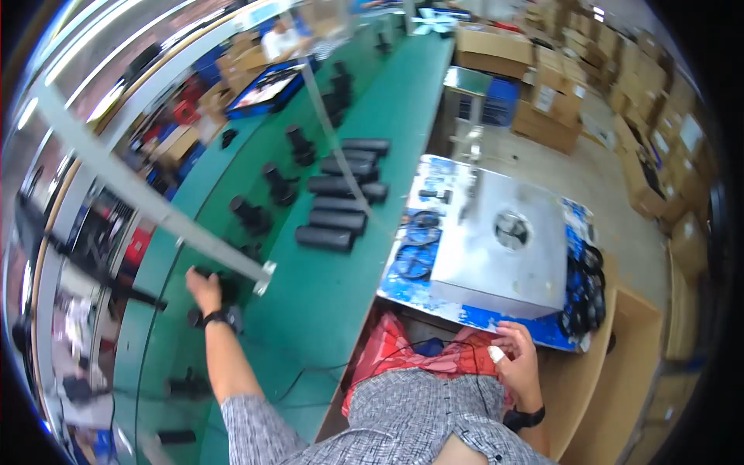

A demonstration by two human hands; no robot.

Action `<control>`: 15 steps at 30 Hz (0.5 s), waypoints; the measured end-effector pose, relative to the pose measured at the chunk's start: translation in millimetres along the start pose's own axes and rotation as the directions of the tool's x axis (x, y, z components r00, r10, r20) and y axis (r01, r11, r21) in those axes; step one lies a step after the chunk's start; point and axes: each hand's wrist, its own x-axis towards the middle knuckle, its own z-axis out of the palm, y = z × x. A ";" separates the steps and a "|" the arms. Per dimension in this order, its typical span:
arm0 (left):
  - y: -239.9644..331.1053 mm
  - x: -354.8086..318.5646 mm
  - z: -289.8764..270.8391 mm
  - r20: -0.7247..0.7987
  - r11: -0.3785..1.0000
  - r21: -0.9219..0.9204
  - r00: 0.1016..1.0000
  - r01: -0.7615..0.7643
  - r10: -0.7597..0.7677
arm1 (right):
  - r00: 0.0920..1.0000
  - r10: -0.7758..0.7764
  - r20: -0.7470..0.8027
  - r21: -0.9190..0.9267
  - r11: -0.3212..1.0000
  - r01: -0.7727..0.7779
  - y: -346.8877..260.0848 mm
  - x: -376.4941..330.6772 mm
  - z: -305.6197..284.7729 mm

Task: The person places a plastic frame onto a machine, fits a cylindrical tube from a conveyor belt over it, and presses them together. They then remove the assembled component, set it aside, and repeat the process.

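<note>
My left hand reaches out to the left side of the green bench, its fingers closed around a black cylindrical part that is blurred and partly hidden by the hand. Beyond it stands a row of similar black fittings, among them a flanged one and another. Several black tubes lie side by side in the middle of the bench. My right hand hovers over my lap by the near edge of the blue-and-white table, fingers loosely bent and apart, holding nothing. Something white wraps its thumb.
A silver metal box with a round opening sits on the worn blue table, black coiled parts beside it. A slanted metal post rises near my left arm. Cardboard boxes stand at the right; a person is farther off.
</note>
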 end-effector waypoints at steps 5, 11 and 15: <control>-37.0 -7.8 8.5 0.068 0.896 0.421 0.990 -0.144 0.127 | 0.990 0.056 -0.129 -0.195 0.978 -0.080 -13.7 -14.9 -56.9; 123.0 -71.2 -3.7 -0.343 0.960 -0.219 0.935 -0.174 0.091 | 0.736 -0.095 -0.671 -0.367 0.904 -0.219 32.5 -15.7 -177.4; 175.0 -158.3 -81.9 -0.501 0.918 -0.304 0.862 -0.256 0.075 | 0.698 -0.249 -0.671 -0.673 0.601 -0.432 31.5 24.7 -222.6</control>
